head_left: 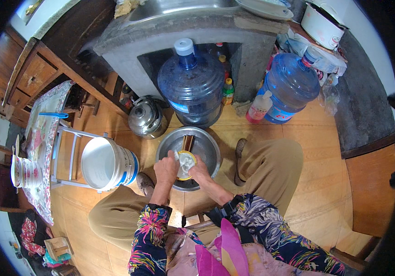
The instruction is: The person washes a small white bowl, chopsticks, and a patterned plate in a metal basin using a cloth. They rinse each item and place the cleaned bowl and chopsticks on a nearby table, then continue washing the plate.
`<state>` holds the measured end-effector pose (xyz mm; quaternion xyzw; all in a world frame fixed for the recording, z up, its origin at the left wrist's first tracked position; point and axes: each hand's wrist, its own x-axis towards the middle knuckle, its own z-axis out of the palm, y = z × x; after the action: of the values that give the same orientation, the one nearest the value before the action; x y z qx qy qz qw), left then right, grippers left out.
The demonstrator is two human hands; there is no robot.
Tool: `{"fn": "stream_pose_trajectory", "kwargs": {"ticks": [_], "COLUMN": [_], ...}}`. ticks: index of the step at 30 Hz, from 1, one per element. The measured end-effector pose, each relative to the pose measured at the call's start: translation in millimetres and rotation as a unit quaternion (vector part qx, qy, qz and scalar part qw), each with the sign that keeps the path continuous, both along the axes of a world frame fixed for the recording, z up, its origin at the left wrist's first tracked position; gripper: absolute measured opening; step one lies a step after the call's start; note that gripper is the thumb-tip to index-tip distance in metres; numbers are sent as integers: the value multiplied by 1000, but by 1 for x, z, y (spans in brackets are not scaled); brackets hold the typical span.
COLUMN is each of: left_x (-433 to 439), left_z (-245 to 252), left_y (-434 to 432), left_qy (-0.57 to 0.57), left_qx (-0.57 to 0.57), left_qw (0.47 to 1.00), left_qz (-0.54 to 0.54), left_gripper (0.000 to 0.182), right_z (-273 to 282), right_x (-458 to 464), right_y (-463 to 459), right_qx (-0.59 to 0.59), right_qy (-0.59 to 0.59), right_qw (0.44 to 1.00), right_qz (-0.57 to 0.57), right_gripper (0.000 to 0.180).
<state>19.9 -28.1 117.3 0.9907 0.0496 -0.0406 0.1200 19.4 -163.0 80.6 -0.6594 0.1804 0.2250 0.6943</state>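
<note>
Both hands meet over a metal basin on the floor. My right hand grips the right rim of a small yellow-rimmed bowl, whose inside looks pale and shiny. At the bowl's left edge is my left hand, its fingers closed around something whitish that is too small to make out. Behind the bowl, a bundle of chopsticks leans in the basin. The lower part of the basin is partly hidden by the hands and bowl.
A white plastic bucket and a metal kettle stand left of the basin. Large blue water bottles and a pump bottle of pink liquid are beyond it. Stacked bowls sit on the table at far left.
</note>
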Motion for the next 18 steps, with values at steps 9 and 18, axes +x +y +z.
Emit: {"fn": "stream_pose_trajectory", "kwargs": {"ticks": [9, 18], "left_x": [-17, 4], "left_z": [-30, 3], "left_y": [-29, 1], "left_qy": [59, 110], "left_qx": [-483, -62], "left_qw": [809, 992], "left_qz": [331, -8], "left_gripper": [34, 48], "right_z": [12, 5], "right_x": [-2, 1], "right_y": [3, -4], "right_qx": [78, 26], "right_qy": [-67, 83], "right_qw": [988, 996], "right_qz": [-117, 11], "right_gripper": [59, 51]}}
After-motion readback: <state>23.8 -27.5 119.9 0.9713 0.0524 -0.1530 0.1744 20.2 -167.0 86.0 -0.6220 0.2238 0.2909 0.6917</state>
